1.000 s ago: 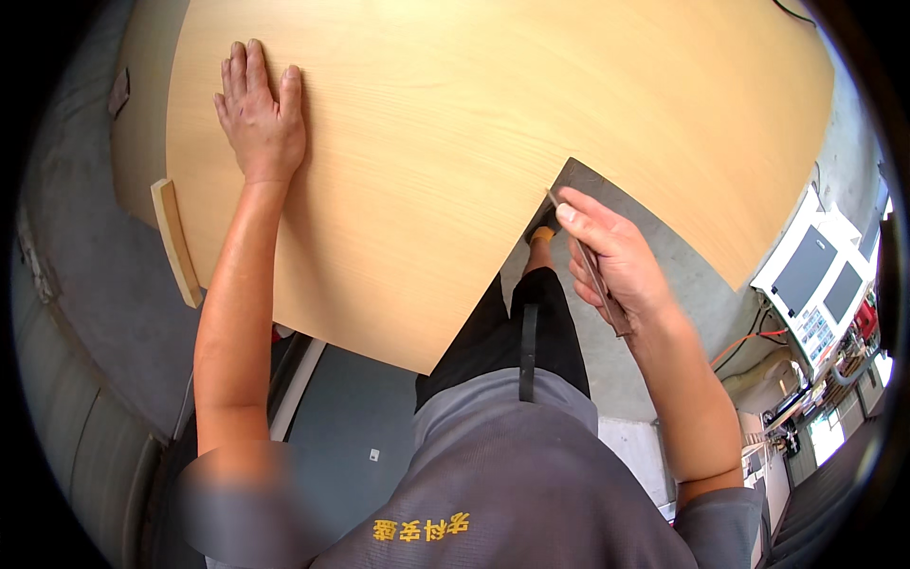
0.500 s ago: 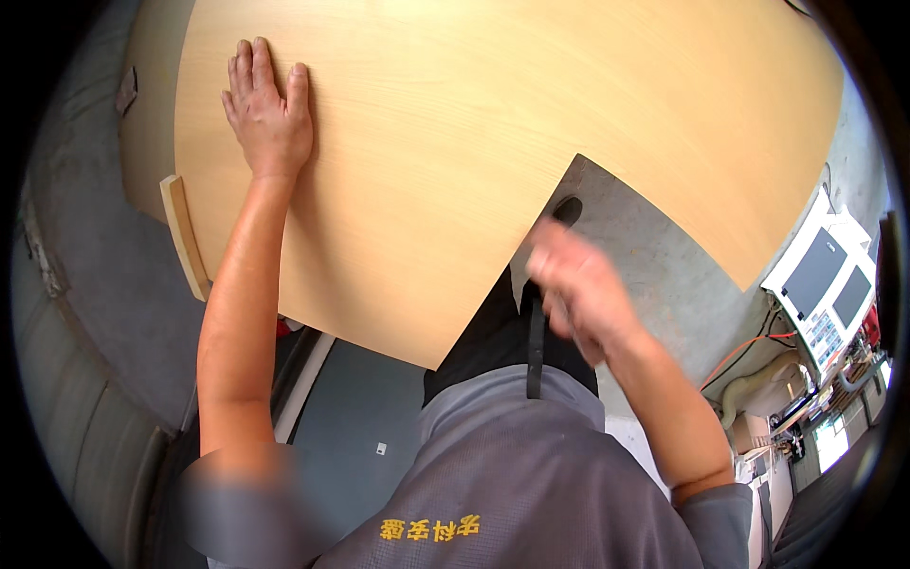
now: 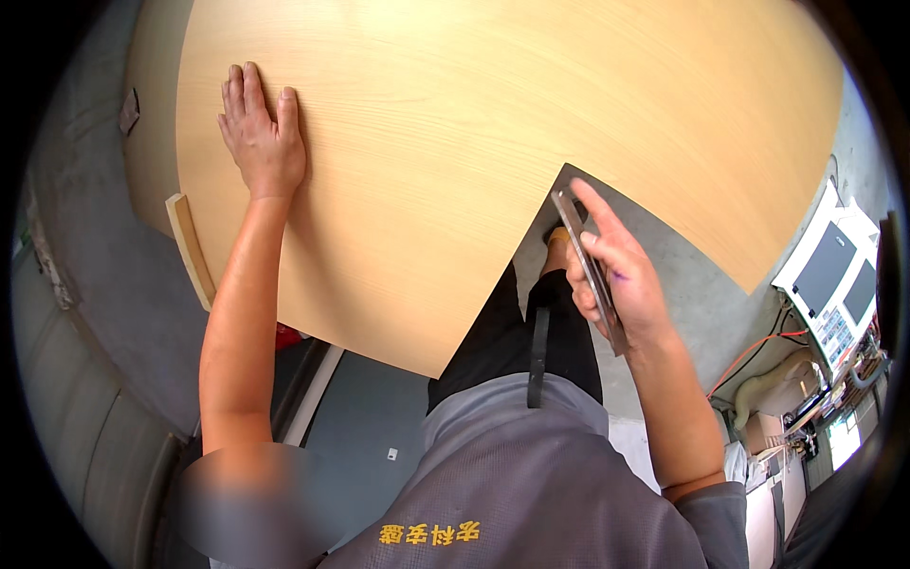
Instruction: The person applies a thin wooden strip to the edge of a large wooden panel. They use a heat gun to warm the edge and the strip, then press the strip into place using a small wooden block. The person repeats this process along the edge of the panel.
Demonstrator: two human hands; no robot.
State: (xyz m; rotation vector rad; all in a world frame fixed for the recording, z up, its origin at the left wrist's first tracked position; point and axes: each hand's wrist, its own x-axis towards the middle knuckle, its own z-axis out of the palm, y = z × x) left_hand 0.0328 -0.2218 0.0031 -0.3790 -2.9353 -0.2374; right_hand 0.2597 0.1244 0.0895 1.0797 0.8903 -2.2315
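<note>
A large light wood-grain panel [image 3: 408, 209] spreads out before me, with an angular notch cut into its near right side. My left hand [image 3: 263, 142] lies flat on the panel's left part, fingers stretched out and holding nothing. Below the notch's inner corner, my right hand [image 3: 630, 280] grips a long, flat metal bar [image 3: 595, 275], its index finger pointing forward beside the bar. The bar's upper end is close to the notch's left edge; whether it touches I cannot tell. Its exact kind is unclear.
A pale wooden strip [image 3: 190, 251] stands at the panel's left edge. On the right is a white machine [image 3: 825, 284] with dark panels, with orange and black cables [image 3: 758, 346] below it. A dark grey board [image 3: 365, 436] lies at the lower left of my body.
My right hand was blurred by motion near the notch; now it is sharper, turned, and the bar shows clearly. The left hand stays flat, slightly lower in the picture.
</note>
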